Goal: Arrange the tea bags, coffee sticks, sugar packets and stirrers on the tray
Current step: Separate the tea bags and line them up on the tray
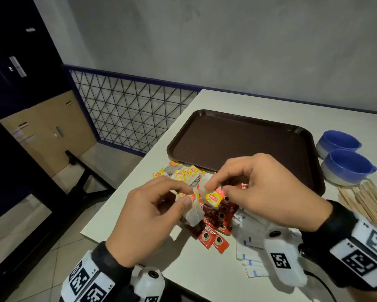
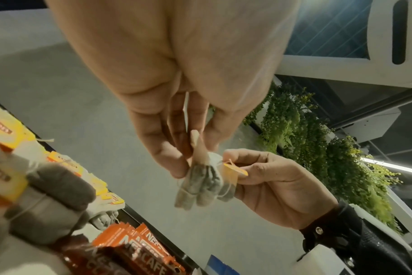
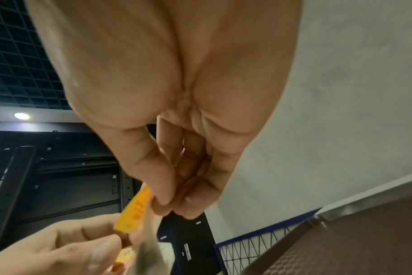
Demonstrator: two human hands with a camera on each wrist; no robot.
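Observation:
Above the table's near left corner, my left hand [image 1: 187, 196] pinches a small bunch of grey tea bags [image 1: 193, 213], seen hanging from its fingers [image 2: 176, 163] in the left wrist view. My right hand [image 1: 218, 189] pinches a yellow tea bag tag [image 1: 213, 199] joined to that bunch; the right wrist view shows the tag [image 3: 135, 208] at its fingertips [image 3: 162, 202]. The brown tray [image 1: 237, 140] lies empty beyond both hands. More tea bags [image 1: 183, 173] lie by its near left rim. Red coffee sticks [image 1: 215, 227] and white sugar packets [image 1: 248, 249] lie under my hands. Wooden stirrers [image 1: 370, 203] lie at the right.
Two blue cups [image 1: 344, 162] stand right of the tray, just behind the stirrers. The white table [image 1: 259, 101] ends close to my left hand, with a black wire-mesh rail [image 1: 128, 110] and tiled floor beyond. A grey wall runs behind the table.

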